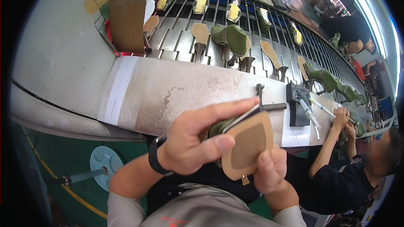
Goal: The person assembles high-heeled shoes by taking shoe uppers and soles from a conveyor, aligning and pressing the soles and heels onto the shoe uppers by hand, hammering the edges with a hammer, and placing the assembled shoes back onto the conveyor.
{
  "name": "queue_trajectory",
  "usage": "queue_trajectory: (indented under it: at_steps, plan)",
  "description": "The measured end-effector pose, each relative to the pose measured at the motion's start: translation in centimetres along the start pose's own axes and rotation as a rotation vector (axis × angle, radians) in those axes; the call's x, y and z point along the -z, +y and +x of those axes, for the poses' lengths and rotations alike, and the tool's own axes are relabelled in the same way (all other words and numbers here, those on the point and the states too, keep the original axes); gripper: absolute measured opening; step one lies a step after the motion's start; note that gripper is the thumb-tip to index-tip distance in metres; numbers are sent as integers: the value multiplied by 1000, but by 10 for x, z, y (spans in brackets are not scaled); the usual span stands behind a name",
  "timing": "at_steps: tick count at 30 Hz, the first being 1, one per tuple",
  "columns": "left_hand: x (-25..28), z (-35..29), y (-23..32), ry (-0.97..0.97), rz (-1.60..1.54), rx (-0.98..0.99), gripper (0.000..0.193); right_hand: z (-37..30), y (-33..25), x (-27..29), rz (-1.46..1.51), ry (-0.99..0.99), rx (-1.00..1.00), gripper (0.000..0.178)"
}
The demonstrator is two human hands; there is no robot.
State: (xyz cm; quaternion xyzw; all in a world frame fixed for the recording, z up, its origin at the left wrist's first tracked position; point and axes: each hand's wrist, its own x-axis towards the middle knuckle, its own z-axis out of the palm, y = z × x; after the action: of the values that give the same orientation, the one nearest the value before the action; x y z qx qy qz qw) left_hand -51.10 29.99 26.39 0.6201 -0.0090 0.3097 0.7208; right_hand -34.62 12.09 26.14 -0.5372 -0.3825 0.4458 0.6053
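Note:
Over the near edge of the bench, my left hand is wrapped round a green shoe, its fingers stretched along the far side and its thumb on a tan sole. The sole faces up and has a darker brown patch in its middle. My right hand grips the sole's right edge, with the thumb on top and the fingers underneath. A gap shows between sole and shoe along the upper edge. Most of the shoe is hidden behind the sole and my left hand. Just beyond my left fingertips lies a hammer.
On the bench, a black block lies beside syringes. Beyond runs a slatted conveyor carrying heeled soles, green shoes and several yellow-bottomed shoes. A co-worker works close at the right. A blue stool stands at lower left.

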Motion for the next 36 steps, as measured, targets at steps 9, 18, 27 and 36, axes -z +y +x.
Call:
queue_trajectory:
  at_steps: [9, 18, 27, 36]
  plan:
    - [-22, -45, 21, 195, 75, -90, 28, -5, 1, -36, -315, -205, 387, 30]
    - [-21, -54, 46, 332, 254, 15, 18, 2, -1, -50, -440, -255, 429, 16]
    - [-7, -58, 54, 362, 440, 79, 21, 16, -3, -52, -439, -274, 436, 19]
    - [25, -112, -65, 654, 558, 18, 37, 70, 48, -33, -1155, -232, 583, 17]
